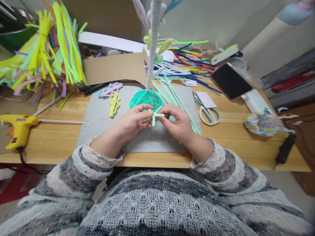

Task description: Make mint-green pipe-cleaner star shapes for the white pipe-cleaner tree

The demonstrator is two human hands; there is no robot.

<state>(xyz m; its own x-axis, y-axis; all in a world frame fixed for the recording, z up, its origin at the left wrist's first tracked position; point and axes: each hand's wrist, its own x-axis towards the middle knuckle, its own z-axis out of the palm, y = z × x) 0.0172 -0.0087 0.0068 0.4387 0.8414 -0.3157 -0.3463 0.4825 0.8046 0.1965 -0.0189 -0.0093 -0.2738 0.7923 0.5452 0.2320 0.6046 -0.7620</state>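
A single head-worn camera is looking forward and steeply down onto the grey mat [103,114] — sitting close above it, with the person's sweater filling the edge nearest the mat and the desk clutter stretching away beyond it.

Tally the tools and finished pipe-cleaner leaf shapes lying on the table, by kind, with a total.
Glue gun: 1
Scissors: 1
Phone: 1
Yellow leaf shape: 1
Pink and blue leaf shape: 1
Total: 5
Not counted: the pale green pipe cleaner pinched between the left hand and the right hand.
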